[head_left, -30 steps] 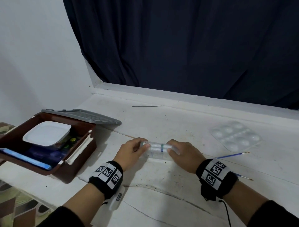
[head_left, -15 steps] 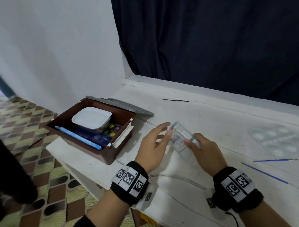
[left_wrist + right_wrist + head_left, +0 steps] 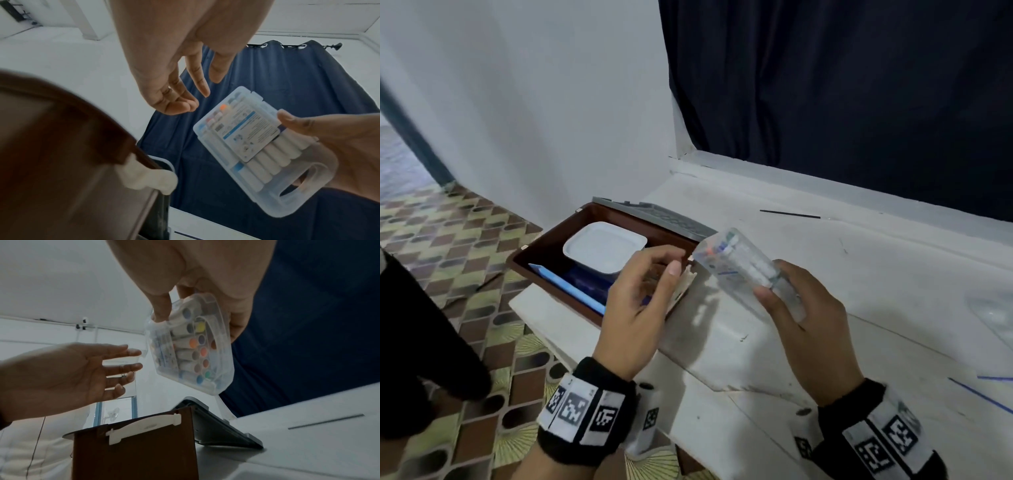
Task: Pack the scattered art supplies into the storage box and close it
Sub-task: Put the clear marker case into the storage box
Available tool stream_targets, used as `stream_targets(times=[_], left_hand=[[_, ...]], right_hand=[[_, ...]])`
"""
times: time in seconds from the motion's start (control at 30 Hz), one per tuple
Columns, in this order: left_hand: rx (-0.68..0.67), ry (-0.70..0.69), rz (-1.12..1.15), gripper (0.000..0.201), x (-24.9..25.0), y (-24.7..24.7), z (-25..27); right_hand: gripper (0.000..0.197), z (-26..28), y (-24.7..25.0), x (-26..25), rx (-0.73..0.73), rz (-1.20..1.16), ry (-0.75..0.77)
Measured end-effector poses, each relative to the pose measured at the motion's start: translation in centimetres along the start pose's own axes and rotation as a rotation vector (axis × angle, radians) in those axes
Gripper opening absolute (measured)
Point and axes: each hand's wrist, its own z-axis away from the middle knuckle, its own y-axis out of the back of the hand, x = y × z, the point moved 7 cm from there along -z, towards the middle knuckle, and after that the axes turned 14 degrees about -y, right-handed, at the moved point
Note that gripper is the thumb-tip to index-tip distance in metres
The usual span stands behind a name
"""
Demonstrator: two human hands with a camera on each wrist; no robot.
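White walls and a dark curtain frame a white ledge, at whose left end a brown storage box is seen open from the head view, its grey lid laid back behind it. Already packed inside are a white tray and a blue flat item. A clear case of markers is held tilted in the air by the right hand, just beside the box's right edge and not yet over the opening. The left hand is raised between case and box, fingers loosely spread, holding nothing. Left on the ledge are a thin black stick near the back edge, a clear palette at the right edge and blue-handled brushes towards the front right; by this showing, the packing is judged perhaps half done, with the lid still to be shut.

From the left wrist, the marker case is shown label-side up, gripped at its handle end by the right hand, thumb on top. The left hand is seen relaxed and clear of it, above the box's corner.

From the right wrist, the case is pinched between thumb and fingers, coloured caps downward, above the box's white latch. The left palm is turned towards the case, apart from it.
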Motion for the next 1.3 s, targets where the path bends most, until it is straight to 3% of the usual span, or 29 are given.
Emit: stream_targets(times=[0.17,0.23,0.33,0.5,0.6,0.8,0.93,1.07,1.2,1.3], left_hand=[[-0.003,-0.039,-0.046,0.019,-4.2,5.5,-2.4],[-0.079,-0.028,-0.078,0.019,-6.7,7.6,-3.6],[-0.327,-0.042,-0.178,0.024,-11.1,10.2,-5.2],[-0.88,-0.154,-0.356,0.048,-17.1,12.6,-7.2],[-1.027,-0.196,-0.436,0.052,-18.6,13.1,-7.4],[-1.041,-0.15,-0.428,0.048,-19.8,14.5,-7.4],[-0.929,-0.175,-0.408,0.046,-19.4,14.7,-7.3],[-0.875,-0.171,-0.372,0.04,-19.1,14.8,-7.1],[-0.896,-0.162,-0.376,0.05,-19.0,14.8,-7.1],[-0.912,-0.14,-0.401,0.058,-19.3,14.9,-7.0]], right_hand=[[0.035,-0.4,-4.7,-3.5,0.051,0.189,0.263],[0.036,-0.6,-7.3,-4.2,0.049,0.303,0.318],[0.039,-0.7,-11.6,-5.7,0.088,0.508,0.403],[0.034,-1.0,-17.2,-8.0,0.07,0.808,0.447],[0.03,-1.1,-18.7,-9.0,0.052,0.943,0.402],[0.03,-1.3,-20.1,-10.4,0.021,1.101,0.327],[0.029,-1.7,-22.4,-8.7,-0.082,1.216,0.266],[0.024,-2.1,-23.0,-7.3,-0.112,1.17,0.209],[0.006,-2.3,-22.6,-7.4,-0.105,1.124,0.209],[0.013,-2.6,-22.6,-7.0,-0.143,1.116,0.213]])
